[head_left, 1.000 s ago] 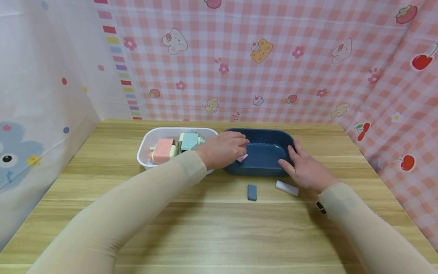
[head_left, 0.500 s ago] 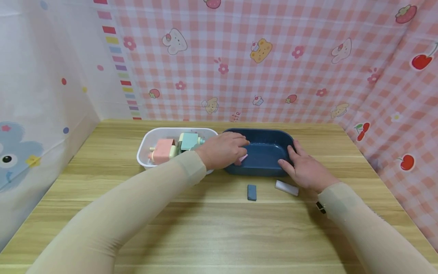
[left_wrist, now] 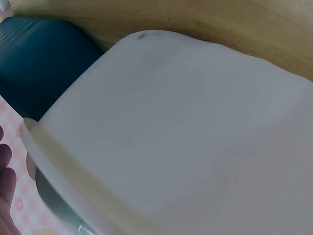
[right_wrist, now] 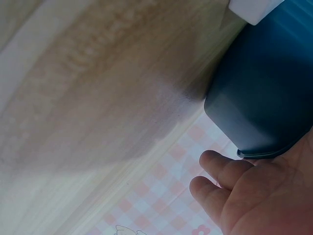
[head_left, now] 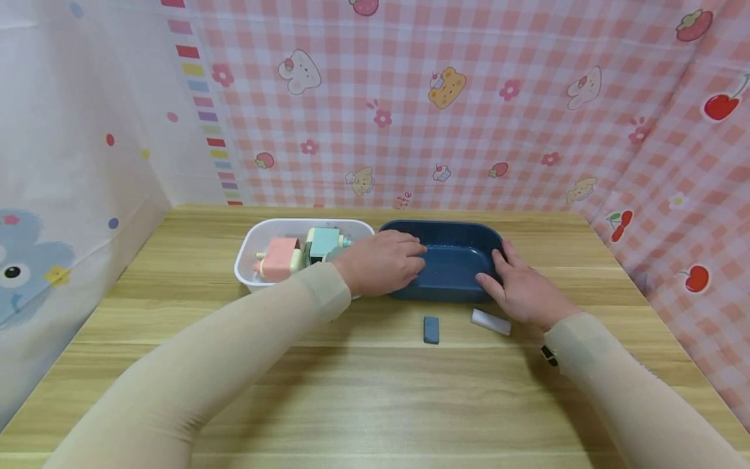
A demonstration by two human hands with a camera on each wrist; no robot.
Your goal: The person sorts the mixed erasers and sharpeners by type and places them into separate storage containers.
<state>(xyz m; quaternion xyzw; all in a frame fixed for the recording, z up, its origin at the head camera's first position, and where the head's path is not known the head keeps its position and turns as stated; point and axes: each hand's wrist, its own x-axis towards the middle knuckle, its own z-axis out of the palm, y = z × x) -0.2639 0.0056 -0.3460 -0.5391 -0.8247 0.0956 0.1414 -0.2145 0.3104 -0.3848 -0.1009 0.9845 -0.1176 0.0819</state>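
My left hand (head_left: 387, 260) reaches over the near left end of a dark blue basin (head_left: 451, 293), fingers bent down inside it. The fingertips and whatever lies under them are hidden, so I cannot tell whether it holds something. At the basin's right end, my right hand (head_left: 527, 286) holds the rim, thumb and forefinger hooked over the corner; in the right wrist view its other fingers (right_wrist: 210, 191) stretch along the outside. A small blue-grey block (head_left: 431, 330) and a white block (head_left: 491, 322), both eraser-like, lie on the table in front of the basin.
A white basin (head_left: 241, 264) stands left of the blue one, under my left wrist. It holds a pink box-shaped item (head_left: 281, 259) and a teal one (head_left: 324, 241), both with cream parts. Patterned cloth (head_left: 375, 130) hangs behind the wooden table (head_left: 351, 404).
My left hand has dropped slightly toward me, and the small pink piece seen under its fingers is now out of sight. The right hand and the basins keep their places.
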